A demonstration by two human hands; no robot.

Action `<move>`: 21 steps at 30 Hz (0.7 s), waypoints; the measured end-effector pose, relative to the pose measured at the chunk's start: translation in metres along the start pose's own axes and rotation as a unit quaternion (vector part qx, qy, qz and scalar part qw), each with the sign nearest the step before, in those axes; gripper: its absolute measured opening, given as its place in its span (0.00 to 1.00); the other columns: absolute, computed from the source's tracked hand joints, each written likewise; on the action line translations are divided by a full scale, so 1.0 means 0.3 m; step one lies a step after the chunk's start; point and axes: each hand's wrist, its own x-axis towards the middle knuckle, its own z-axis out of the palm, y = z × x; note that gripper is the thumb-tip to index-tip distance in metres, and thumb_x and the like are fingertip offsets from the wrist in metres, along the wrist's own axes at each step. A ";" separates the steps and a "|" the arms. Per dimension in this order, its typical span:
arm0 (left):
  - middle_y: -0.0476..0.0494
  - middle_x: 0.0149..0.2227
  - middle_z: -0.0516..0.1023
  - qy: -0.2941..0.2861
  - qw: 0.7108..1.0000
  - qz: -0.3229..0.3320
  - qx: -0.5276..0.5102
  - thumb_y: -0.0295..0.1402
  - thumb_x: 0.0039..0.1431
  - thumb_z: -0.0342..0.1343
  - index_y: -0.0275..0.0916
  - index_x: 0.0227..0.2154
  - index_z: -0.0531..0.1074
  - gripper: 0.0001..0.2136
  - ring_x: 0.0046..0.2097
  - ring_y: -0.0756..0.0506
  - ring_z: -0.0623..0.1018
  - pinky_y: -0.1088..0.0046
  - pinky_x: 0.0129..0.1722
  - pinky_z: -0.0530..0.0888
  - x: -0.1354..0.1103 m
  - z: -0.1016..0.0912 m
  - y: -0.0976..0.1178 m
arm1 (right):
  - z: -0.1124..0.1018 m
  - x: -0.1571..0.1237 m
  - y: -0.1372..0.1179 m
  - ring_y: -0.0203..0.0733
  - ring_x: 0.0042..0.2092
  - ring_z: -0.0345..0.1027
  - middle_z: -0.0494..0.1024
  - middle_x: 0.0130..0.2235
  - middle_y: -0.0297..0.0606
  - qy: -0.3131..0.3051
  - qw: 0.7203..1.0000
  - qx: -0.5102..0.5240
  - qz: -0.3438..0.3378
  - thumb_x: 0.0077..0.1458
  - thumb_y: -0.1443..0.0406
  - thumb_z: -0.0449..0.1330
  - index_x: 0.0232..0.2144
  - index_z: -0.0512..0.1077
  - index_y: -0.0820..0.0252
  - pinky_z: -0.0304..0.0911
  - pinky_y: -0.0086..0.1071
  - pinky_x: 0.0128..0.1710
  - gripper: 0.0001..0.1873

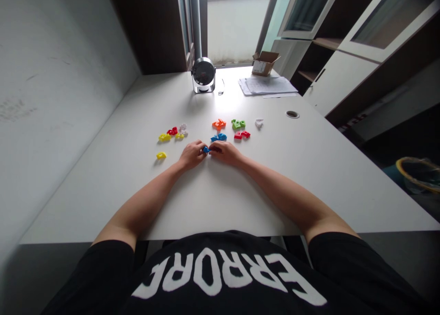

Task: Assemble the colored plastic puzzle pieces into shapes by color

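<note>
A small blue plastic piece point(206, 149) is between the fingertips of my two hands, just above the white table. My left hand point(193, 155) is closed in a pinch on its left side. From the other side my right hand point(225, 153) curls in, its thumb and fingers meeting the piece's right end; the exact grip there is partly hidden. More blue pieces point(219, 137) lie directly behind my right hand. Beyond those are orange pieces point(219, 124), with green pieces point(238, 123) to their right.
Red pieces point(242, 135) and a white piece point(259, 122) lie to the right. Yellow point(164, 137), red point(172, 131) and white pieces point(183, 128) cluster left, a lone yellow piece point(161, 155) nearer. Farther back stand a round black fan point(203, 72), papers point(268, 85) and a cardboard box point(264, 63).
</note>
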 end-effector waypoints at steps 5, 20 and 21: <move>0.43 0.44 0.80 -0.007 1.000 0.001 0.005 0.31 0.65 0.57 0.42 0.43 0.82 0.09 0.38 0.46 0.77 0.68 0.41 0.72 -0.001 -0.012 0.012 | -0.003 0.000 -0.007 0.39 0.34 0.67 0.78 0.34 0.36 -0.001 1.000 0.003 -0.007 0.63 0.59 0.61 0.38 0.78 0.59 0.59 0.33 0.36 0.10; 0.43 0.44 0.80 -0.005 1.000 0.000 0.002 0.31 0.65 0.57 0.42 0.45 0.82 0.11 0.38 0.46 0.77 0.68 0.42 0.72 -0.001 -0.016 0.017 | -0.009 0.004 -0.016 0.39 0.34 0.66 0.78 0.34 0.37 -0.004 1.000 0.000 -0.001 0.63 0.58 0.62 0.37 0.78 0.59 0.59 0.33 0.36 0.10; 0.43 0.44 0.80 -0.004 1.000 0.000 0.002 0.32 0.65 0.57 0.43 0.45 0.82 0.10 0.38 0.46 0.77 0.67 0.42 0.72 -0.001 -0.017 0.017 | -0.007 0.005 -0.014 0.40 0.34 0.66 0.78 0.34 0.37 -0.002 1.000 0.001 -0.003 0.63 0.58 0.62 0.37 0.77 0.59 0.59 0.33 0.36 0.11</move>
